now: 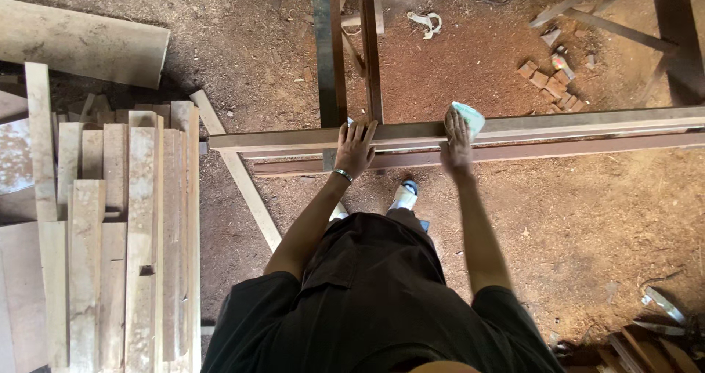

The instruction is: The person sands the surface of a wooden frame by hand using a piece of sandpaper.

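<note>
A long wooden plank [587, 123] lies across a stand in front of me, with a second darker plank [558, 151] beside it. My left hand [355, 145] rests flat on the long plank, fingers spread, a bracelet on the wrist. My right hand [457, 139] presses a pale green piece of sandpaper [470, 116] onto the same plank. My feet show below the planks.
A stack of sawn boards [125, 233] lies at the left, with a big log [81, 42] behind it. A loose batten [239, 171] slants on the dirt floor. A metal stand frame [330, 50] rises ahead. Wood offcuts [551, 79] lie at the upper right.
</note>
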